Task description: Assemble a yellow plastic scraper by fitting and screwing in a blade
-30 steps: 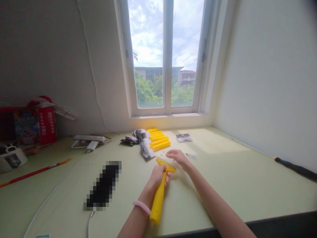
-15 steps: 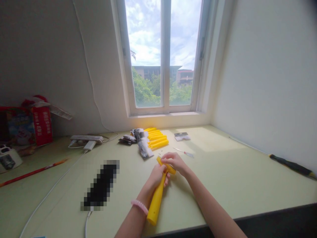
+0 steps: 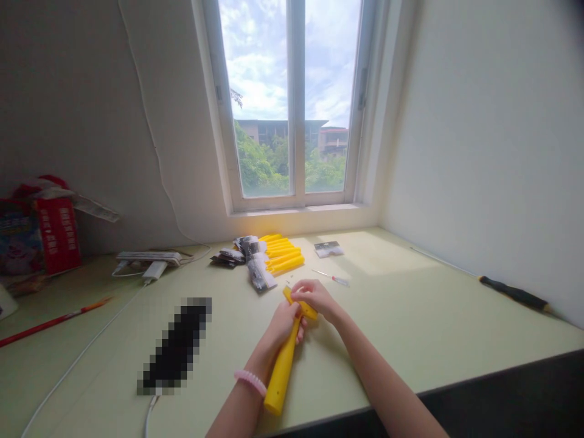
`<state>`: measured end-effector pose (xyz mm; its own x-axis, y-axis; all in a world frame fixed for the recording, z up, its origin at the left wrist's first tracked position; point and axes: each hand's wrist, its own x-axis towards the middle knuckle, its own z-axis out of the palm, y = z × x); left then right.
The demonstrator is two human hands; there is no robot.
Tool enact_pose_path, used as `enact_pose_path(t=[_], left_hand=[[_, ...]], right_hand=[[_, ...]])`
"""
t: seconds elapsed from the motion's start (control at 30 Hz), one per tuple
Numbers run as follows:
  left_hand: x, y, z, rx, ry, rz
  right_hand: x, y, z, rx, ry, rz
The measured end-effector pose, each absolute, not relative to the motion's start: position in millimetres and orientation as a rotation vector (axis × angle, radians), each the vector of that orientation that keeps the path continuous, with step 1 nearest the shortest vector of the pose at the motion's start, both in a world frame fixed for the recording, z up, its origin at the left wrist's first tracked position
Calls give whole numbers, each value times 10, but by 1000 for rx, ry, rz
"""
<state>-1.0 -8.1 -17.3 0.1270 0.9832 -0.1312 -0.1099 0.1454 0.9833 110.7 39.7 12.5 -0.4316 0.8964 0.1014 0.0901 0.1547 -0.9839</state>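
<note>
Red stick [image 3: 55,322]: lying slantwise on the pale green desk [image 3: 410,328].
Red box [image 3: 58,236]: standing beyond the stick.
Power strip [image 3: 148,260]: resting near the wall, holding a white plug [image 3: 155,272].
Dark object [image 3: 176,347]: lying with its outline blurred into blocks, a white cable [image 3: 148,413] meeting its near end.
Yellow handles [image 3: 286,258]: poking out of black-and-white packets [image 3: 261,272] heaped below the window [image 3: 296,109].
Left hand [image 3: 281,322]: gripping the yellow tool around its neck, a pink coil band [image 3: 250,381] circling the wrist.
Yellow tool [image 3: 280,374]: slanting over the desk between the forearms, its crosswise head pointing away.
Right hand [image 3: 316,296]: bending its fingers over that head; whether they are pinching anything, I cannot tell.
Flat packet [image 3: 328,249]: lying beyond the hands.
Small screwdriver [image 3: 336,280]: lying just beyond the right hand.
Long tool [image 3: 513,293]: lying far right beside the wall, showing its black handle.
</note>
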Motion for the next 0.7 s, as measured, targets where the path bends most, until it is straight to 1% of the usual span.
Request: enact_pose_path(t=[0.13, 0.23, 0.4, 0.57, 0.7], left_hand=[[-5, -85, -161, 1053, 1093, 1079], [-6, -84, -123, 1021, 1119, 1132], [-71, -49, -75, 865, 1210, 1486], [-121, -33, -77, 756, 1317, 1541], [-126, -32, -84, 689, 1343, 1561]], right_hand=[[1098, 470, 62, -945, -1634, 1283], [1097, 581, -66, -1056, -1590, 1183], [1076, 773, -258, -1209, -1760, 877], [992, 870, -229, -1409, -1960, 601], [850, 895, -166, -1410, -2046, 407]])
